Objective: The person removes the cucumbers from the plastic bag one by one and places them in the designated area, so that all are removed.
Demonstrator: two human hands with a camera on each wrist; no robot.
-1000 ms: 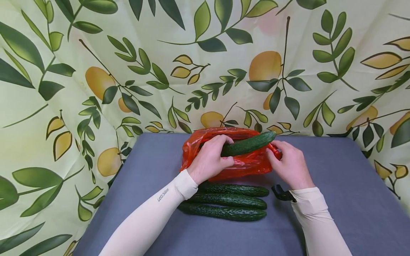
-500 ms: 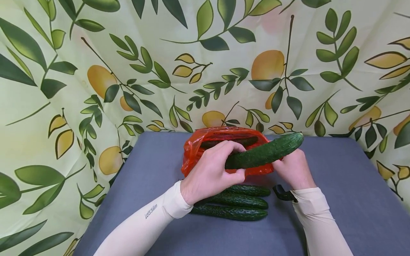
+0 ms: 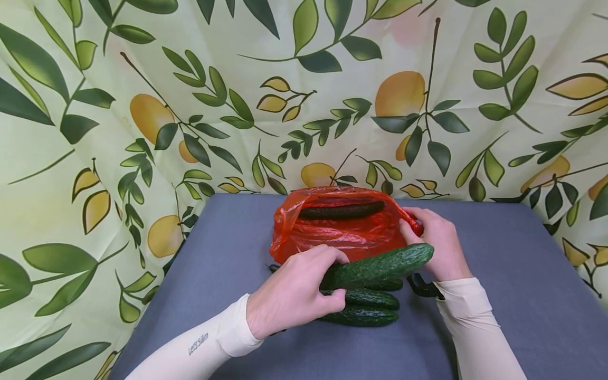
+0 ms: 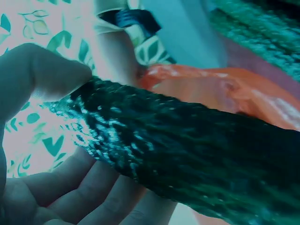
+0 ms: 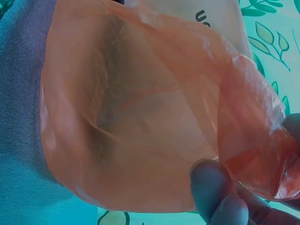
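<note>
In the head view my left hand (image 3: pixel 296 290) grips a dark green cucumber (image 3: pixel 380 265), held tilted in front of the bag, above other cucumbers. The left wrist view shows the thumb on one side of this bumpy cucumber (image 4: pixel 187 145) and the curled fingers on the other. My right hand (image 3: pixel 439 243) pinches the right edge of a red plastic bag (image 3: pixel 347 235), whose mouth gapes toward me. Inside the bag lies another cucumber (image 3: pixel 342 211); through the thin plastic (image 5: pixel 154 117) it appears as a dark shape in the right wrist view.
Several cucumbers lie side by side on the grey tabletop (image 3: pixel 513 274), among them the nearest cucumber (image 3: pixel 366 317); my left hand covers their left parts. A black strap (image 3: pixel 424 287) is at my right wrist. Behind the table hangs a leaf-and-fruit patterned cloth (image 3: pixel 214 105).
My left hand has drawn the cucumber out of the red bag and brought it nearer, over the others. The cucumber inside the bag now shows. My right hand stays at the bag's edge.
</note>
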